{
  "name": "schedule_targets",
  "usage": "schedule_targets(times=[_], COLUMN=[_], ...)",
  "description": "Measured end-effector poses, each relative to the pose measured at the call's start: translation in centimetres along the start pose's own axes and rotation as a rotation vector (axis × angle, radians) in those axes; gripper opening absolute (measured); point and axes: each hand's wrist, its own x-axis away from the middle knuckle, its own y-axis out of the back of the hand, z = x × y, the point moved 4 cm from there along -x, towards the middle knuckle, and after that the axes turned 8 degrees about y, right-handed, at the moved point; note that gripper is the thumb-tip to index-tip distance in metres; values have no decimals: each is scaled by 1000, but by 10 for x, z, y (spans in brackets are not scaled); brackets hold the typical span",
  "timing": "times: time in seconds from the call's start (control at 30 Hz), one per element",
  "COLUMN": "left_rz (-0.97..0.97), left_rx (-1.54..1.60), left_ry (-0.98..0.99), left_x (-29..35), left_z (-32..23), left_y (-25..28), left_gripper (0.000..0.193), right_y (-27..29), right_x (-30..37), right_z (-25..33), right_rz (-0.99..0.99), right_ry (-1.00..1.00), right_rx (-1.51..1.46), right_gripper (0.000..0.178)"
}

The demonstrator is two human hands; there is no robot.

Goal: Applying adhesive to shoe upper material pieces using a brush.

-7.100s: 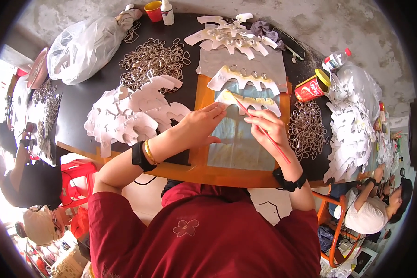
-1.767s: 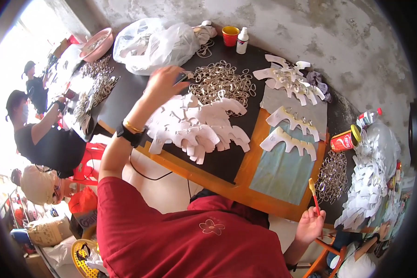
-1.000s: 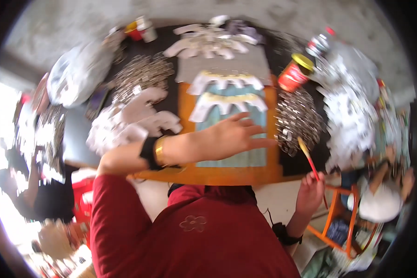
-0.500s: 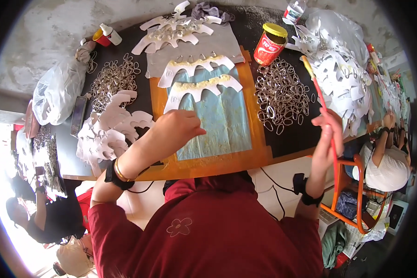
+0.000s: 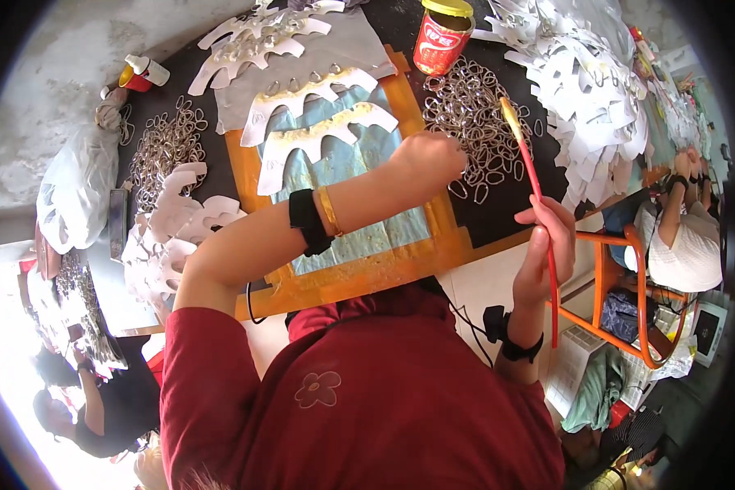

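Observation:
My left hand (image 5: 429, 160) reaches across to the near left edge of a pile of oval metal rings (image 5: 475, 110). Its fingers are curled down, and what they hold, if anything, is hidden. Upright in my right hand (image 5: 547, 245) is a brush (image 5: 528, 167) with a red handle and yellow-coated bristles. Before me lies a white scalloped piece (image 5: 328, 139) with yellowish paste along its upper edge. Just beyond it, a second scalloped piece (image 5: 302, 100) bears paste and several rings. Both rest on a blue sheet (image 5: 367, 233) bordered by orange-brown tape.
An open red tin (image 5: 443, 41) stands behind the rings. Finished-looking pieces (image 5: 261, 45) overlap on a grey sheet at the back. White cutouts (image 5: 167, 245) and more rings (image 5: 167, 151) lie left; a white heap (image 5: 584, 90) fills the right. An orange stool (image 5: 600, 286) stands beside me.
My left hand has swung right, from the near scalloped piece to the ring pile. My right hand still holds the brush, now slightly lower and further left in view. The whole view has shifted.

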Motion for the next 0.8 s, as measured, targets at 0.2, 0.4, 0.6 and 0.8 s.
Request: schedule_targets(times=[0.2, 0.4, 0.6, 0.8], left_rz=[76, 29, -56, -37], left_rx=[111, 245, 563, 526], left_ry=[164, 213, 381, 701], left_x=[2, 10, 61, 115], left_z=[0, 4, 74, 172], left_y=[-7, 14, 104, 143], left_gripper=[23, 20, 16, 15], right_y=[8, -14, -24, -67], right_x=[12, -2, 1, -15], right_z=[-14, -4, -7, 3], right_rz=[-39, -38, 39, 216], right_ry=[-107, -13, -26, 45], right_rx=[33, 22, -16, -202], right_gripper=[22, 23, 18, 22])
